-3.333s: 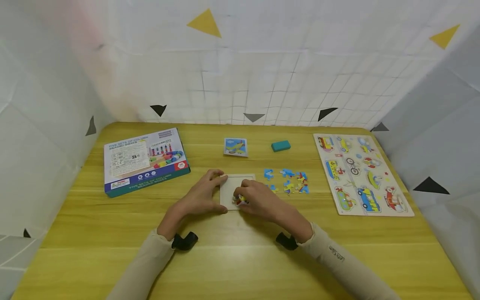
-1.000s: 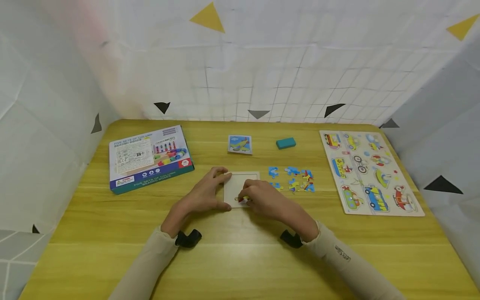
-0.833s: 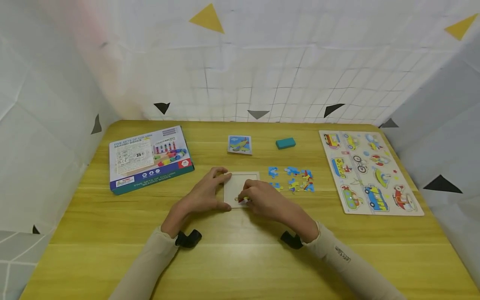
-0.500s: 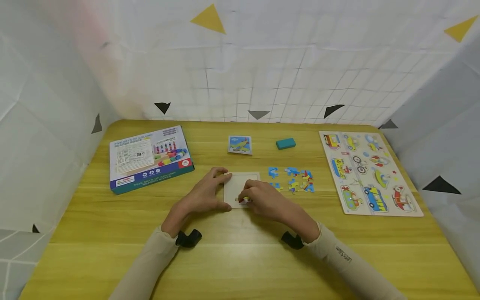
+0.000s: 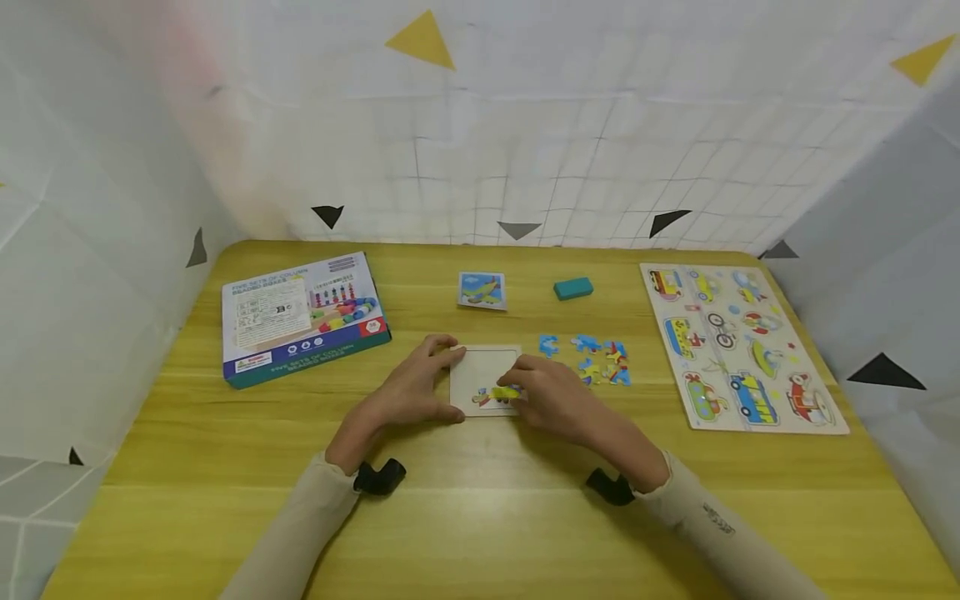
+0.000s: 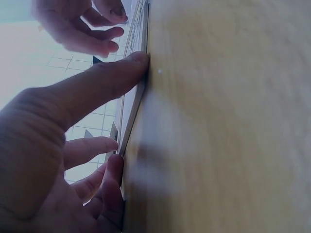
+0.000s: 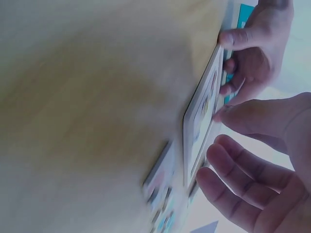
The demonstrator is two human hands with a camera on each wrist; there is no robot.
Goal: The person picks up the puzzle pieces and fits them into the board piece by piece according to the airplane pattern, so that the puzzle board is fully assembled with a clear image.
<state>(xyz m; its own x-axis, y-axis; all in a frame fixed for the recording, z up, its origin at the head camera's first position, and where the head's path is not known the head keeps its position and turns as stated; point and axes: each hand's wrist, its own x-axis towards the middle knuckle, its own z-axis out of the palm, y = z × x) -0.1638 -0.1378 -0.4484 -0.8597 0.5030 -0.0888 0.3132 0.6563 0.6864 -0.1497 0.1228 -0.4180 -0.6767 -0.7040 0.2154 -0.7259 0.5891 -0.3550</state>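
Observation:
A small square wooden puzzle tray [image 5: 472, 367] lies on the table in the middle of the head view. My left hand [image 5: 411, 387] holds it along its left side, thumb at the near corner and fingers at the far one. Jigsaw pieces [image 5: 504, 392] with yellow and red print lie along the tray's near edge. Over the tray's right side hovers my right hand [image 5: 557, 398], fingertips beside the yellow piece. In the right wrist view, its thumb and loosely bent fingers [image 7: 233, 170] stand apart with nothing between them. More loose jigsaw pieces [image 5: 587, 342] lie right of the tray, partly hidden.
Behind the tray sit an airplane picture card [image 5: 482, 290] and a teal block [image 5: 573, 288]. A beaded-toy box [image 5: 300, 317] is at the left. On the right lies a large vehicle peg puzzle board [image 5: 738, 350]. White sheeting [image 5: 517, 150] surrounds the table.
My right hand has let go of the jigsaw piece and shifted right, uncovering the pieces at the tray's near edge. The left hand keeps its hold on the tray.

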